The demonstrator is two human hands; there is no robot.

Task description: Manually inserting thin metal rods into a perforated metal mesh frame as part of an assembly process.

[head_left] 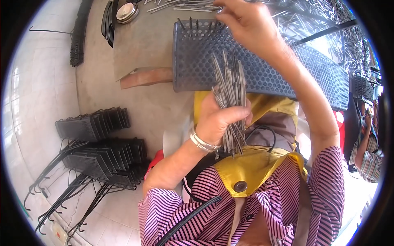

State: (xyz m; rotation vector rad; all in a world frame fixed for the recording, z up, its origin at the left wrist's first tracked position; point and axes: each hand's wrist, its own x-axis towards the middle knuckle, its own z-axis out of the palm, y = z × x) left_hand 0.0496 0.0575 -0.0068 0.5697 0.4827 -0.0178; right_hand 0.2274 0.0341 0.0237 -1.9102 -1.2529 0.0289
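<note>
My left hand (pixel 217 117) is wrapped round an upright bundle of thin grey metal rods (pixel 230 84), which sticks out above and below the fist. Across my lap lies a long blue-grey perforated rack (pixel 279 67) with rows of round holes. Several dark rods (pixel 197 25) stand in holes along its far left edge. My right hand (pixel 248 24) is over that far edge, thumb and fingers closed together. What they pinch, if anything, is too small to make out.
Loose metal rods (pixel 344 37) are heaped beyond the rack. On the left floor stand black perforated racks (pixel 96 160) with long hooked handles. A round tin (pixel 127 13) sits at the upper left. Another person's arm (pixel 363 143) shows at the far right.
</note>
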